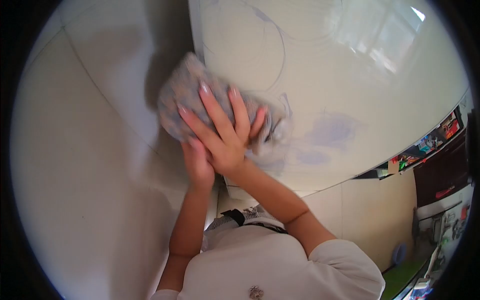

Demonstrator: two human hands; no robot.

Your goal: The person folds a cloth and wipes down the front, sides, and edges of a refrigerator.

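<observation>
A glossy cream table (400, 110) dominates the view, its left edge running up the frame and its near edge bowed by the lens. A person in a white shirt (250, 255) leans in by the near-left corner. A grey-and-tan cloth (176, 97), thick and bunched, lies across the table's left edge just beyond that corner, partly overhanging. The right hand (229, 134) holds it from above, fingers spread apart over the folds, thumb hidden. The left hand (198, 167) presses close beneath the right at the cloth's near side; its fingers are out of sight, so how it grips cannot be told. Bluish-purple smudges (332, 129) mark the tabletop nearer the near edge.

The cloth looks light, soft and limp, with nothing fragile about it, though it would likely slide readily on the shiny top. The thick folded middle, under flat fingers, seems the best hold; a loose corner would probably flop. Whether it is damp cannot be told.
</observation>
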